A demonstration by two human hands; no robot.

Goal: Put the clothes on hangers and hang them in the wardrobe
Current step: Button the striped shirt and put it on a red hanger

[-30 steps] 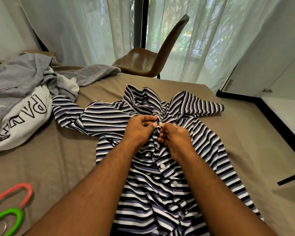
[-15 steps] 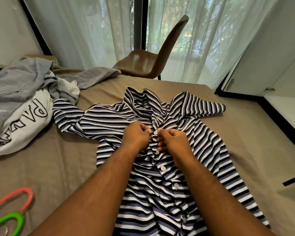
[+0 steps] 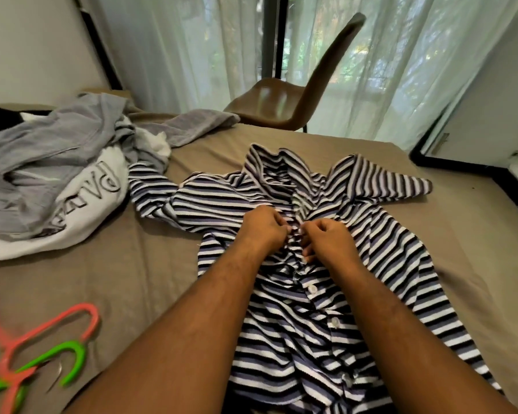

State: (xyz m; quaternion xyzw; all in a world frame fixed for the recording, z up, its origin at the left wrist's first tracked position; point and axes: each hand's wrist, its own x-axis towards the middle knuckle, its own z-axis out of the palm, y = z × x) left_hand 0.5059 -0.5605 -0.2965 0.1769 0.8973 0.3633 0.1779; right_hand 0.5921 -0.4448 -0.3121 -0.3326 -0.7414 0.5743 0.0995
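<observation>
The striped shirt (image 3: 311, 249) lies spread on the bed (image 3: 132, 279), collar toward the brown chair (image 3: 284, 100). Left hand (image 3: 262, 227) and right hand (image 3: 326, 242) meet at its button placket below the collar, fingers curled and pinching the fabric. The pink hanger (image 3: 54, 333) and green hanger (image 3: 63, 360) lie well left of the shirt's hem.

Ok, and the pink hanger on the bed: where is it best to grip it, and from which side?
Probably by the hook of the pink hanger, coming from above on its right side. The hook lies flat and free on the bed, while its body runs off the picture's left edge, tangled with the green hanger.
</observation>
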